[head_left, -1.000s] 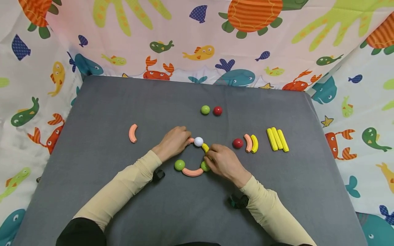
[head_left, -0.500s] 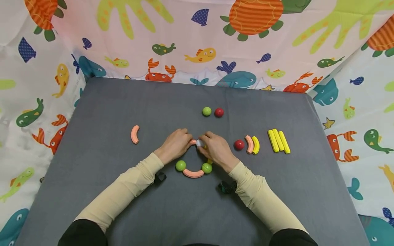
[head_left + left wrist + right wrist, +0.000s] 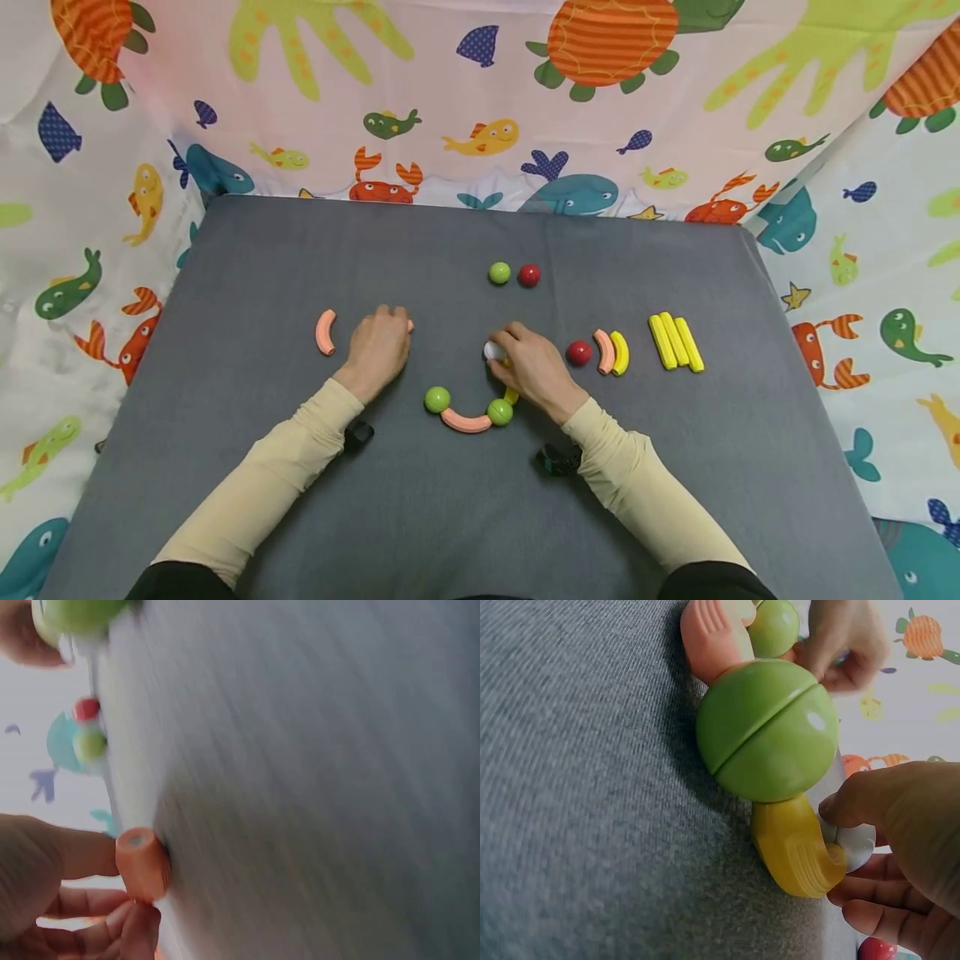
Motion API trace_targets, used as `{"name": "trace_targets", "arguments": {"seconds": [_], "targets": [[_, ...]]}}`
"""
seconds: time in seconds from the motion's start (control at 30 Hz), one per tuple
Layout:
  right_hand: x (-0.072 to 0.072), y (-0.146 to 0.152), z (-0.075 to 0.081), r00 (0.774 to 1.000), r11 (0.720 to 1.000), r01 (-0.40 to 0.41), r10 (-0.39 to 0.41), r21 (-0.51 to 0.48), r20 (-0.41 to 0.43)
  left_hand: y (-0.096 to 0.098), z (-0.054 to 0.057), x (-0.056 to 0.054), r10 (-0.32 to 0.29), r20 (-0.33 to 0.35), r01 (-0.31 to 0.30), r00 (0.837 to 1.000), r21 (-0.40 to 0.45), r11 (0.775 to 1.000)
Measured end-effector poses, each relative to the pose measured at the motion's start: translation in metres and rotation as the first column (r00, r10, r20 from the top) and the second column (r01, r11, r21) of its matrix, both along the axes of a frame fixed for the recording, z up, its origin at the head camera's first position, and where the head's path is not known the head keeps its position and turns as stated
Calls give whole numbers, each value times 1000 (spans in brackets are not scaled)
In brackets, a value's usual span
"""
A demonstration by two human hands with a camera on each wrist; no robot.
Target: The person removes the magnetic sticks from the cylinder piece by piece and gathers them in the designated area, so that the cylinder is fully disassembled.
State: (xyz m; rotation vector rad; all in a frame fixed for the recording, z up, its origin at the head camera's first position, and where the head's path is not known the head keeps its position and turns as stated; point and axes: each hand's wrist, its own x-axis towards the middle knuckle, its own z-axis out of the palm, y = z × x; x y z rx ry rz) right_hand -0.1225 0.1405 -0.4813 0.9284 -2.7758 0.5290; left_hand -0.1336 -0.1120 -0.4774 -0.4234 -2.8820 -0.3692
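My left hand (image 3: 379, 346) pinches a short curved pink piece (image 3: 142, 862) between thumb and fingers, left of the partial ring. Most of that piece is hidden by the hand in the head view. At the ring's upper right, my right hand (image 3: 534, 367) grips a white ball (image 3: 857, 844), thumb on one side and fingers on the other. A curved yellow piece (image 3: 799, 844) runs from a green ball (image 3: 769, 731) up to the white one, partly covered by the right hand. From this green ball a curved pink piece (image 3: 466, 422) leads to a second green ball (image 3: 437, 400).
Farther back lie a green ball (image 3: 499, 273) and a red ball (image 3: 529, 276). To the right are another red ball (image 3: 580, 353), curved pink (image 3: 604, 352) and yellow (image 3: 620, 353) pieces, and straight yellow bars (image 3: 677, 342). A loose pink piece (image 3: 325, 332) lies left on the grey table (image 3: 420, 517).
The left hand has pulled its pink piece leftward, away from the white ball. My right hand first went from the yellow piece up to the white ball and has since stayed there.
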Motion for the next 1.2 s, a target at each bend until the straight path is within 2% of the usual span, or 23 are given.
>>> {"name": "trace_targets", "arguments": {"seconds": [0.1, 0.23, 0.33, 0.47, 0.53, 0.6, 0.67, 0.7, 0.73, 0.77, 0.83, 0.9, 0.97, 1.0, 1.07, 1.13, 1.2], "targets": [[-1, 0, 0, 1000, 1000, -6, 6, 5, -2, -26, -2, 1, 117, -37, -117, 992, -17, 993], [-3, -1, 2, 1000, 1000, -13, 13, 14, 8, -54, -2, 3, 217, -36, -219, 975, -45, 975], [-4, -2, 3, 1000, 1000, -17, 17, 17, 18, -68, -2, 4, 247, -25, -248, 969, -57, 967], [-4, -1, 4, 999, 1000, -20, 19, 21, 34, -73, -1, 5, 246, -34, -248, 969, -68, 966], [-5, -1, 4, 999, 1000, -21, 20, 23, 41, -69, 1, 6, 221, -49, -223, 974, -59, 973], [-4, 0, 4, 999, 999, -21, 20, 26, 38, -62, 5, 8, 149, -53, -151, 987, -31, 988], [-3, 0, 5, 1000, 999, -20, 19, 26, 19, -51, 10, 12, 8, -15, -7, 1000, 43, 999], [-2, 0, 6, 1000, 1000, -18, 18, 22, 4, -44, 13, 15, -88, 15, 86, 996, 84, 993], [0, 1, 7, 1000, 1000, -20, 20, 18, -15, -38, 16, 18, -188, 51, 180, 981, 122, 976], [2, 1, 9, 999, 1000, -27, 27, 11, -35, -32, 19, 21, -288, 89, 272, 954, 155, 950], [7, 0, 13, 995, 997, -73, 73, -2, -71, -20, 24, 26, -454, 166, 419, 875, 209, 884], [13, 0, 16, 983, 987, -158, 158, 3, -89, -12, 26, 29, -559, 217, 519, 800, 215, 827], [20, -1, 18, 961, 964, -263, 265, 34, -85, -6, 25, 31, -608, 257, 572, 751, 208, 794], [23, -1, 18, 947, 949, -311, 314, 52, -71, -4, 24, 32, -620, 275, 584, 735, 207, 785], [27, -1, 17, 920, 918, -386, 391, 88, -35, -1, 22, 32, -631, 294, 599, 718, 201, 775], [28, 0, 16, 902, 897, -427, 432, 115, -12, 1, 20, 31, -634, 304, 604, 711, 197, 772], [27, 3, 14, 897, 890, -438, 442, 129, -4, 3, 18, 30, -634, 300, 604, 713, 197, 772]]}}
